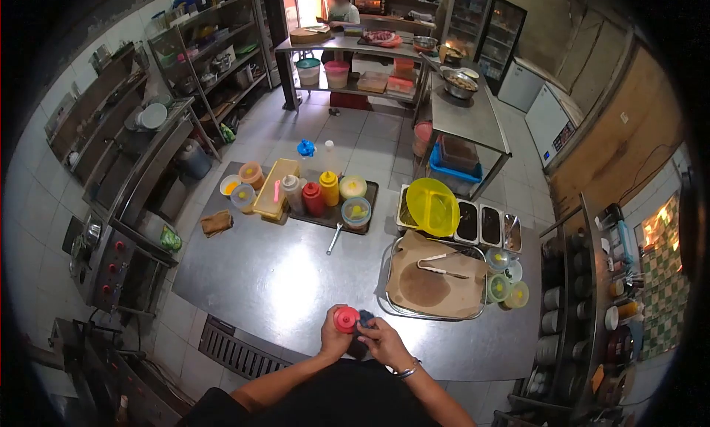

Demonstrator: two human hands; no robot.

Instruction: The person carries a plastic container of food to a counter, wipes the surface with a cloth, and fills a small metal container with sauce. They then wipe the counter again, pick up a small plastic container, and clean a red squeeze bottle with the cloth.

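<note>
Near the front edge of the steel table [244,279], my left hand [335,337] is wrapped round a red-capped bottle [345,319]. My right hand [382,341] pinches a dark cloth [364,325] against the bottle's right side. The bottle's body is mostly hidden below its cap. Beyond my hands, a dark tray [345,221] bears a red squeeze bottle [313,199], a yellow squeeze bottle [329,189], a clear one [292,194] and round tubs. A metal spoon [335,239] lies in front of that tray.
On the right sits a paper-lined tray [436,279] with tongs [442,269], beside lidded tubs [518,294]. Behind it are a yellow-green basket [433,207] and metal containers [491,225]. A folded brown cloth [217,223] lies left. A person [342,12] stands at the far table.
</note>
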